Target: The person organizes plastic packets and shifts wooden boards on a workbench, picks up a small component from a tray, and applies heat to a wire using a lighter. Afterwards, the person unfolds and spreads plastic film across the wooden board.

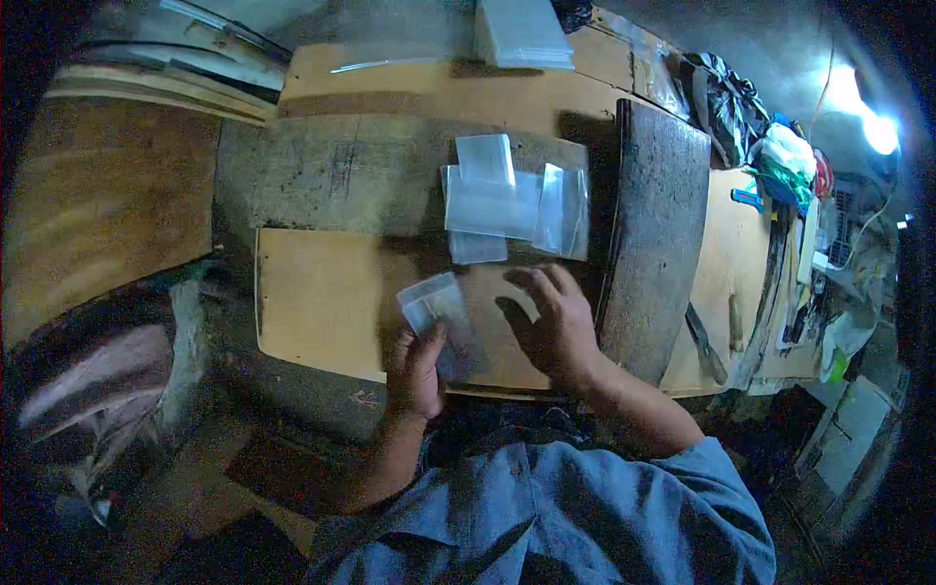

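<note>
My left hand [419,369] grips a small stack of clear plastic sleeves [436,300] near the table's front edge, thumb on top. To its right, my right hand [554,317] hovers over the board with fingers curled and apart, nothing visible between them. Beyond both hands lies a pile of clear plastic sleeves [497,203], some crossed over others, on the worn wooden board [322,171].
A dark wooden plank [658,224] lies right of the pile. Farther right are a blue cutter [747,198], a knife-like tool [706,343] and plastic bags [786,161]. More clear sheets [525,34] are stacked at the back. A lamp [880,135] glows at right.
</note>
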The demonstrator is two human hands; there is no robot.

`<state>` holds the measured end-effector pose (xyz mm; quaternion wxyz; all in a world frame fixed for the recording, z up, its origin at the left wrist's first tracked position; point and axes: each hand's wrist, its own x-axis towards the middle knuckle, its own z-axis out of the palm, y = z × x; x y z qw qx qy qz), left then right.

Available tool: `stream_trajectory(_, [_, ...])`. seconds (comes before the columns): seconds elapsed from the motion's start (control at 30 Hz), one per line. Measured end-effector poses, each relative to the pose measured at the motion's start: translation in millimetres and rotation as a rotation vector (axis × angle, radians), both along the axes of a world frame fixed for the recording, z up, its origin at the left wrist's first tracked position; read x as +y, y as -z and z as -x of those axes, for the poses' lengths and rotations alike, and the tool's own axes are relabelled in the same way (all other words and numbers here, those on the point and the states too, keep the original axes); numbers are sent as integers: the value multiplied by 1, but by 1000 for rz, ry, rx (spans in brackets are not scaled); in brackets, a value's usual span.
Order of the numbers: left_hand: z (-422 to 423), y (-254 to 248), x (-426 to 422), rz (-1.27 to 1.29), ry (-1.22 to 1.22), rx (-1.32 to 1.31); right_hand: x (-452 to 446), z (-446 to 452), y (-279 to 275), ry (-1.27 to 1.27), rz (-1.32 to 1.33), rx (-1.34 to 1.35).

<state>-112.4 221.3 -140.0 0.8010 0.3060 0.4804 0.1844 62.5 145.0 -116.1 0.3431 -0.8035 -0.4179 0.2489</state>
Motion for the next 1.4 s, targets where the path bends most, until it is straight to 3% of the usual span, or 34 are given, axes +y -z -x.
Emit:
stream_trajectory(0.07, [3,4,-1,-9,-60,18,9,-11,0,-79,64,-382])
stream_trajectory(0.17, [5,8,2,-23,-83,-31,28,-19,-1,-44,64,-399])
stream_trajectory(0.23, [7,7,5,-151,61,71,38,-29,-2,-55,83,-439])
stream_trajectory(0.37, [0,-2,3,-52,-78,-86,60,-46,0,-120,155,-533])
stream_trajectory(0.57, [4,8,4,-7,-97,-20,72,-60,16,-253,226,-525])
stream_trajectory(0.8, [4,6,7,-60,-62,-34,82,-64,26,-255,263,-600])
stream_trajectory(1.1, [13,24,3,-33,-78,-37,93,-69,17,-270,324,-503])
stream_trajectory(1.27, [14,25,3,32,-96,-70,89,-78,24,-295,193,-379])
stream_trajectory(1.4, [6,19,5,-67,-95,-83,90,-77,22,-282,161,-375])
